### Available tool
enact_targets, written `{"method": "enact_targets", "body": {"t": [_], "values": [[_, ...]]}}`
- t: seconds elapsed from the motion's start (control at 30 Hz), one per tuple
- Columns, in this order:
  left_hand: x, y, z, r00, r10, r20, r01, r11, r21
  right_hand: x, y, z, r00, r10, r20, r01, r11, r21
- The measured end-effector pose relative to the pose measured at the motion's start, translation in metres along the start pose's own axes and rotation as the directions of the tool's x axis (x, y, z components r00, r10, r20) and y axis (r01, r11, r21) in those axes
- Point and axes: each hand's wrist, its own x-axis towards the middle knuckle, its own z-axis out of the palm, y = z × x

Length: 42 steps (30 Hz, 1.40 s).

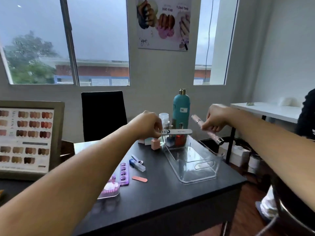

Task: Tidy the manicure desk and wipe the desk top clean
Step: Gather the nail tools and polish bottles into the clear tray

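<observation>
My left hand (pixel 149 124) pinches one end of a grey nail file (pixel 177 131) and holds it level over the far end of a clear plastic organiser tray (pixel 202 174). My right hand (pixel 215 119) grips a pink glittery pen-shaped tool (pixel 207 129) that slants down to the right above the tray's far right side. The tray stands on the black desk (pixel 170 198); several polish bottles (pixel 177 140) sit at its far end, and its near part holds nothing.
A pink bottle (pixel 155 143), a clear blue-capped tube (pixel 137 164), a purple strip (pixel 124 173), a small pink file (pixel 139 179) and a pink-filled clear case (pixel 109 189) lie left of the tray. A teal bottle (pixel 181 108) stands behind. A colour chart (pixel 25 138) stands left, a black chair (pixel 104 114) behind.
</observation>
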Motion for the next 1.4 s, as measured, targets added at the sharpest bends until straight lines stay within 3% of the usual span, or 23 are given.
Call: {"method": "enact_targets", "body": {"t": [0.13, 0.5, 0.7, 1.03, 1.23, 1.4], "values": [[0.023, 0.028, 0.03, 0.99, 0.08, 0.113, -0.084, 0.996, 0.032, 0.011, 0.014, 0.013, 1.0, 0.006, 0.026, -0.004, 0.999, -0.042], [0.045, 0.031, 0.074, 0.93, 0.165, 0.328, -0.116, 0.98, -0.164, 0.038, 0.007, 0.062, 0.988, -0.04, 0.147, 0.075, 0.967, -0.242], [0.05, 0.028, 0.074, 0.929, 0.182, 0.321, -0.13, 0.976, -0.177, 0.042, 0.005, 0.08, 0.978, -0.02, 0.207, 0.099, 0.921, -0.377], [0.051, 0.025, 0.089, 0.928, 0.2, 0.313, -0.188, 0.98, -0.07, 0.043, 0.008, 0.091, 0.968, 0.027, 0.248, 0.087, 0.894, -0.439], [0.043, 0.012, 0.074, 0.963, 0.135, 0.234, -0.103, 0.984, -0.145, 0.034, 0.007, 0.078, 0.982, -0.059, 0.178, 0.113, 0.942, -0.316], [0.02, -0.005, 0.036, 0.99, 0.068, 0.126, -0.059, 0.996, -0.074, 0.014, -0.017, 0.052, 0.973, -0.225, 0.053, 0.228, 0.972, -0.056]]}}
